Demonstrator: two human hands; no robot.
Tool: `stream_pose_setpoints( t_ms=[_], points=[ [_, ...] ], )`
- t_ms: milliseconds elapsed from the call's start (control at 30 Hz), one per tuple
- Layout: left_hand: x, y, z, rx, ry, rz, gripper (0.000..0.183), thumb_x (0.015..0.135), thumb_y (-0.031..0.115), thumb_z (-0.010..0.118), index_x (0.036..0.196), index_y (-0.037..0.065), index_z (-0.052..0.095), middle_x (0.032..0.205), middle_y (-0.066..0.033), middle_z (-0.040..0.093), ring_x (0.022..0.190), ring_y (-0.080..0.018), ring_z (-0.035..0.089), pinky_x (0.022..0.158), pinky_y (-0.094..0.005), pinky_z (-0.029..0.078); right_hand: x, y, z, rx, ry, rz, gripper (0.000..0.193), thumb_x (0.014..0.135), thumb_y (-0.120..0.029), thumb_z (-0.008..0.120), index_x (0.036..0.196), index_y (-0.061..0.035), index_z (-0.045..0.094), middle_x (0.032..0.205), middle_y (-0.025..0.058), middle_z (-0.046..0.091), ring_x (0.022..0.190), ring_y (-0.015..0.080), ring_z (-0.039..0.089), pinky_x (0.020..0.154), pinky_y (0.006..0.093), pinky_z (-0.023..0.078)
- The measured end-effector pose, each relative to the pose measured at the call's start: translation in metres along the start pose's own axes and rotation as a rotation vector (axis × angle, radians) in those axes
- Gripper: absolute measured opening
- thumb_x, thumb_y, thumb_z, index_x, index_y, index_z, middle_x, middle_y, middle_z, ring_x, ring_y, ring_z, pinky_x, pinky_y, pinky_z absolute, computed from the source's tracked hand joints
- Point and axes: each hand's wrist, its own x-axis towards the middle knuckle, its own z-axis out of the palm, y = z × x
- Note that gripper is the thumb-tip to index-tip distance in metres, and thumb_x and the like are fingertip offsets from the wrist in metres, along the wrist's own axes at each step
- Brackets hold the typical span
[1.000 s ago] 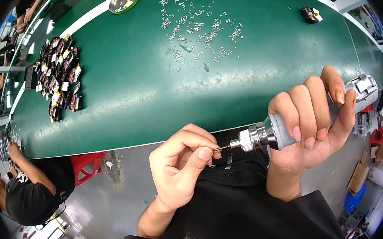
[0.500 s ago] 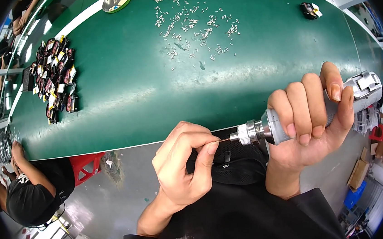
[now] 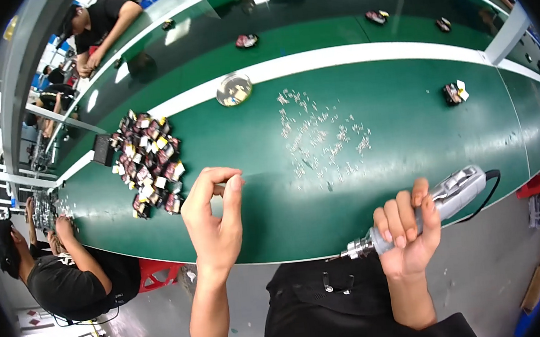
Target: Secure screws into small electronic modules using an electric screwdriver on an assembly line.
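My right hand [image 3: 409, 233] is wrapped around a grey and silver electric screwdriver [image 3: 459, 192], its chuck and thin bit pointing left just past the table's near edge. A black cord runs from the tool's back end. My left hand [image 3: 213, 221] is raised above the near part of the green table [image 3: 275, 232], apart from the screwdriver. Its thumb and forefinger are pinched together; whatever they may hold is too small to tell. Many small pale pin-like pieces [image 3: 318, 135] lie scattered beyond my hands. To the left is a heap of small black devices with white and yellow tags [image 3: 150, 156].
A round metal dish [image 3: 234, 89] with yellowish bits stands by the white rail [image 3: 312, 61]. One tagged black device [image 3: 455, 92] lies at the far right. Behind the rail, more devices sit on a dark green belt [image 3: 308, 20]. A co-worker [image 3: 67, 276] sits at the left.
My left hand has left the screwdriver's bit and moved left and forward over the table. The screwdriver is lower in view, still in my right hand. The view has tilted up, showing the belt.
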Motion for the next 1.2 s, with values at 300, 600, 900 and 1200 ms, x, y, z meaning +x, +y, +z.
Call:
stream_pose_setpoints(
  t_ms=[300, 600, 900, 1200],
  points=[
    [0.165, -0.070, 0.035, 0.573, -0.129, 0.119, 0.030, 0.083, 0.023, 0.063, 0.100, -0.001, 0.058, 0.088, -0.0133, 0.062, 0.081, -0.0296, 0.060, 0.073, -0.0393, 0.048, -0.008, 0.021, -0.018, 0.072, -0.075, 0.165, 0.010, 0.093, -0.017, 0.052, 0.090, -0.0113, 0.044, 0.053, -0.0010, 0.037, 0.045, 0.0113, 0.039, 0.054, 0.0298, 0.037],
    [0.231, -0.099, 0.100, 0.797, -0.111, -0.108, 0.050, 0.077, 0.022, 0.067, 0.119, 0.000, 0.051, 0.108, -0.0201, 0.057, 0.105, -0.0342, 0.054, 0.091, -0.0414, 0.045, -0.005, 0.020, -0.019, 0.134, -0.077, 0.224, 0.006, 0.091, -0.014, 0.052, 0.091, -0.0118, 0.047, 0.054, -0.0006, 0.038, 0.046, 0.0113, 0.040, 0.056, 0.0305, 0.037],
    [0.160, -0.063, 0.055, 0.427, -0.207, 0.271, 0.041, 0.075, 0.005, 0.067, 0.113, -0.001, 0.055, 0.100, -0.0162, 0.061, 0.085, -0.0295, 0.059, 0.077, -0.0339, 0.049, -0.008, 0.014, -0.022, 0.128, -0.054, 0.244, 0.008, 0.092, -0.015, 0.052, 0.090, -0.0116, 0.045, 0.055, -0.0006, 0.038, 0.047, 0.0117, 0.040, 0.057, 0.0303, 0.037],
    [-0.016, 0.004, 0.005, 0.336, -0.556, 0.334, 0.062, 0.066, -0.011, 0.065, 0.125, -0.001, 0.050, 0.125, -0.0139, 0.055, 0.103, -0.0344, 0.053, 0.090, -0.0404, 0.045, -0.006, 0.018, -0.025, 0.133, -0.162, 0.231, 0.013, 0.095, -0.021, 0.049, 0.090, -0.0106, 0.045, 0.054, -0.0023, 0.037, 0.046, 0.0097, 0.040, 0.054, 0.0282, 0.038]
  ],
)
